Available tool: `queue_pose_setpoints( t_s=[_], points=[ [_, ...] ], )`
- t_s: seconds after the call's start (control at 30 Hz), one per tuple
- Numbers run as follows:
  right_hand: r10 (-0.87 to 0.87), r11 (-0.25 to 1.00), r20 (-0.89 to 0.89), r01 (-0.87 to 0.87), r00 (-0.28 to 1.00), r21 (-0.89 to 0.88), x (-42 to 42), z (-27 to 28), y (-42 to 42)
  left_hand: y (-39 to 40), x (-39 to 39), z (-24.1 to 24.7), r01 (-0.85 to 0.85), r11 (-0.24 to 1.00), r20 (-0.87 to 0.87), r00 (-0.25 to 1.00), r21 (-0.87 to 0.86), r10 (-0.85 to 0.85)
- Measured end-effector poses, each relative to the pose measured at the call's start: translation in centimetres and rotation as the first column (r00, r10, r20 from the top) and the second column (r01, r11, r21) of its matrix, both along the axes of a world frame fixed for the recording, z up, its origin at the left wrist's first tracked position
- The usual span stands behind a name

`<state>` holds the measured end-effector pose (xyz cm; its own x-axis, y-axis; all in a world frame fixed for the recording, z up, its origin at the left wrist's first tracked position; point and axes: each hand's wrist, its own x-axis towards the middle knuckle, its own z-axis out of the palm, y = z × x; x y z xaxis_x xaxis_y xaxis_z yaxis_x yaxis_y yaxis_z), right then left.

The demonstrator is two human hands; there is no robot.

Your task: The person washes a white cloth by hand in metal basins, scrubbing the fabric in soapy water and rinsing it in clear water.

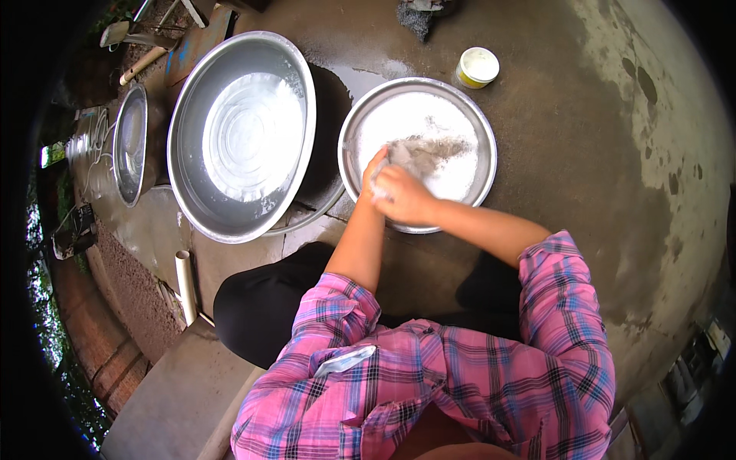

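Observation:
A round metal basin (490, 167) in front of me holds white suds, with a patch of greyish water showing through. My left hand (375, 168) is at the basin's left side, its fingers pointing away from me and partly hidden. Right against it, my right hand (405, 195) is bent over the near left part of the basin. Something whitish and wet, foam or a scrubbing pad, shows between the two hands; motion blur hides which. Whether either hand grips it cannot be made out.
Left of the basin, a larger metal basin (190, 167) of clear water leans tilted. Farther left stands another metal bowl (142, 144). A small tub (479, 66) with white contents is on the wet concrete floor (552, 144). A pipe (185, 287) rises near my left knee.

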<state>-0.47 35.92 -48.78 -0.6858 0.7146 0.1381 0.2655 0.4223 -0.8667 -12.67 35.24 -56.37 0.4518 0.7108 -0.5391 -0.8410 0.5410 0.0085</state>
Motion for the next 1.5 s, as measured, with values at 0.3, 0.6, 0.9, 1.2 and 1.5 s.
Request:
queue_pose_setpoints(
  t_s=[0.3, 0.6, 0.9, 1.2, 1.5],
  points=[
    [-0.635, -0.066, 0.068, 0.034, 0.770, -0.997, 2.9, -5.6, 7.0, 1.5, 3.6, 1.9, -0.070, 0.997, -0.184, 0.981, -0.033, 0.063],
    [-0.529, 0.842, -0.063, 0.515, 0.846, -0.160, -0.4, -3.2, 3.3, 2.8, 2.2, 3.1, -0.105, 0.993, -0.064, 0.993, -0.054, 0.102],
    [-0.569, 0.752, 0.000, 0.519, 0.823, -0.407, 1.2, -6.0, 6.2, 3.2, 4.7, 3.0, -0.181, 0.983, -0.457, 0.876, -0.021, 0.152],
    [-0.556, 0.316, -0.223, -0.044, 0.801, -0.948, 2.1, -2.5, 6.4, 3.4, 5.5, 4.5, -0.173, 0.981, -0.624, 0.777, -0.088, 0.082],
    [-0.439, 0.687, -0.144, 0.229, 0.887, -0.689, 1.7, -6.7, 5.3, 3.8, 4.3, 4.6, 0.018, 0.992, -0.881, 0.457, -0.125, -0.119]
  ],
)
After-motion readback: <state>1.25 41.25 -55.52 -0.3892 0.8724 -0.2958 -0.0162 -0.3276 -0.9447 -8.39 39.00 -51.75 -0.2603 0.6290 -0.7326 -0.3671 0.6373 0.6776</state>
